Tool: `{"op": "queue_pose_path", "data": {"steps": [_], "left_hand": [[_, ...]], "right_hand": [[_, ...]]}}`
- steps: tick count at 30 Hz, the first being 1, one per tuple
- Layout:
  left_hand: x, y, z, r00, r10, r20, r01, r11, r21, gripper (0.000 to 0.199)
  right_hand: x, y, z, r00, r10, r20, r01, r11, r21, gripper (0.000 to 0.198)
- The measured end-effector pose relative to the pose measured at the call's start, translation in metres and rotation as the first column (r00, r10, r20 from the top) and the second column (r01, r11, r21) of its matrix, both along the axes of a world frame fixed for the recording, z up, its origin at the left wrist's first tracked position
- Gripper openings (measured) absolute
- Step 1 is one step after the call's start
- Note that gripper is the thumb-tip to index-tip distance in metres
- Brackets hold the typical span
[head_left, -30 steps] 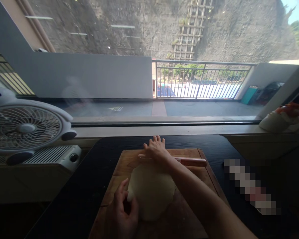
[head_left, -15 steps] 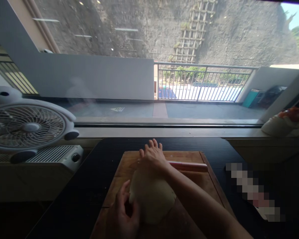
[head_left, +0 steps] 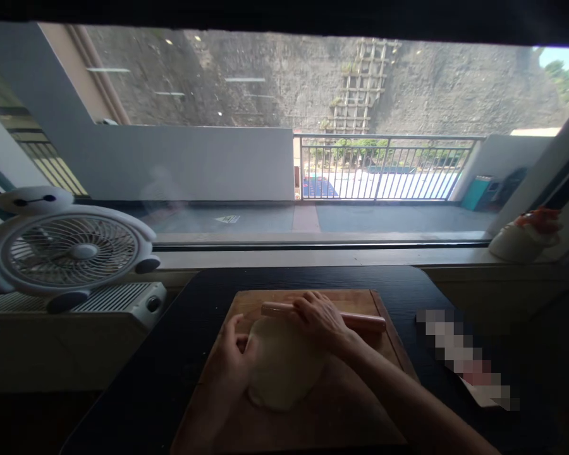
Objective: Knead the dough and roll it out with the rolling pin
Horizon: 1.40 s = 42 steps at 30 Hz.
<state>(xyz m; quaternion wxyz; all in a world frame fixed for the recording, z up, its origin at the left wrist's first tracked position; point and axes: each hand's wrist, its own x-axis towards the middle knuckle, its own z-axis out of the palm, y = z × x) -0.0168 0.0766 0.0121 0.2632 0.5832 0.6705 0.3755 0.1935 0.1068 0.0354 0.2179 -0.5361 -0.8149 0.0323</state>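
Observation:
A flat, pale, roundish sheet of dough (head_left: 284,366) lies on a wooden board (head_left: 341,417). Beyond its far edge rests a pinkish rolling pin (head_left: 365,321), set crosswise and showing on both sides of my right hand (head_left: 320,316). That hand lies over the pin's middle with its fingers bent round it; the forearm comes in from the lower right. At the dough's left edge is my left hand (head_left: 234,347), fingers curved and a gap between them and the thumb. The thumb tip meets the dough's edge.
The board stands on a black table (head_left: 146,392). On the right lies a pixelated object (head_left: 464,360). A white fan (head_left: 83,253) sits at the left on a ribbed white unit (head_left: 137,300). A white pot (head_left: 521,240) stands on the sill before the window.
My right hand has come back and to the right from beyond the pin and now lies on it. My left hand stays by the dough's left edge. The view has tilted up slightly.

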Motion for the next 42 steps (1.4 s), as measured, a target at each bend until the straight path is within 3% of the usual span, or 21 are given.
{"op": "queue_pose_path", "data": {"steps": [3,7,10,13,15,18,21,23,25,28,30,36,38,42], "left_hand": [[0.019,0.022,0.03,0.989,-0.085,0.119,0.094,0.992,-0.078,0.049],[0.048,0.019,0.05,0.946,-0.152,0.285,0.151,0.988,0.025,0.053],[0.048,0.001,0.039,0.918,-0.121,0.378,0.101,0.992,0.074,0.059],[0.03,-0.015,0.014,0.99,-0.074,0.12,0.072,0.997,0.019,0.061],[0.018,-0.023,-0.002,0.997,-0.073,-0.031,0.074,0.997,0.036,0.06],[0.01,-0.03,-0.014,0.995,-0.076,-0.069,0.084,0.99,0.112,0.055],[0.012,-0.033,-0.015,0.996,-0.064,-0.065,0.072,0.988,0.138,0.05],[0.013,-0.034,-0.014,0.996,-0.072,-0.05,0.078,0.989,0.129,0.05],[0.013,-0.035,-0.013,0.996,-0.082,-0.027,0.085,0.989,0.125,0.051],[0.011,-0.035,-0.016,0.996,-0.094,0.007,0.092,0.987,0.134,0.051],[0.011,-0.034,-0.019,0.996,-0.092,0.021,0.088,0.987,0.134,0.051],[0.01,-0.032,-0.023,0.996,-0.091,0.012,0.088,0.984,0.156,0.054],[0.008,-0.031,-0.023,0.996,-0.088,0.018,0.084,0.984,0.157,0.055],[0.017,-0.035,-0.019,0.999,-0.038,-0.02,0.04,0.993,0.113,0.05]], "right_hand": [[0.037,-0.026,0.002,0.995,0.096,0.004,-0.096,0.994,-0.059,0.018],[0.075,-0.033,0.022,0.996,-0.077,-0.044,0.073,0.995,-0.073,0.016],[0.083,-0.037,0.032,0.992,-0.102,-0.074,0.098,0.994,-0.057,0.017],[0.065,-0.046,0.024,0.997,0.032,-0.069,-0.037,0.997,-0.071,0.016],[0.041,-0.046,0.014,0.995,0.076,-0.059,-0.082,0.992,-0.097,0.016],[0.003,-0.024,0.005,0.998,-0.044,-0.034,0.042,0.997,-0.071,0.03],[-0.018,0.012,0.01,0.97,-0.245,-0.006,0.244,0.966,-0.081,0.035],[-0.023,0.023,0.012,0.954,-0.298,0.009,0.297,0.945,-0.137,0.037],[-0.026,0.013,0.009,0.968,-0.249,0.022,0.249,0.956,-0.153,0.039],[-0.031,-0.025,-0.005,0.995,-0.091,0.028,0.092,0.994,-0.065,0.041],[-0.032,-0.037,-0.011,0.998,-0.056,0.026,0.057,0.998,-0.011,0.046],[-0.029,0.02,0.0,0.964,-0.261,0.054,0.267,0.948,-0.174,0.049],[-0.032,0.023,0.001,0.967,-0.251,0.032,0.253,0.955,-0.158,0.048],[-0.037,-0.002,-0.003,0.992,-0.118,-0.039,0.118,0.993,-0.016,0.042]]}}
